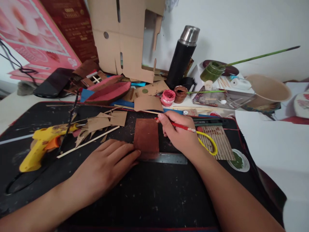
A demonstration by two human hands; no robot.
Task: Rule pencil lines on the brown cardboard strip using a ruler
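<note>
A brown-painted cardboard piece (146, 135) lies flat on the black mat in front of me. Across its lower edge runs a ruler (172, 158), whose left end is under or beside my left hand (109, 164). That hand rests palm down with its fingers stretched out, the tips at the card's lower left corner. My right hand (181, 132) is closed around a red pencil (180, 125), whose point is near the card's upper right edge. Beside the right wrist shows a yellow scissors handle (214, 141), partly hidden by the hand.
At left lies a yellow glue gun (43, 145) with its cord, near cardboard scraps (98, 123) and a wooden stick (89, 141). Paint jars (168, 97), a black flask (182, 58) and a cardboard sheet (130, 38) stand behind. Corrugated card (217, 140) and a green paint lid (245, 161) are right.
</note>
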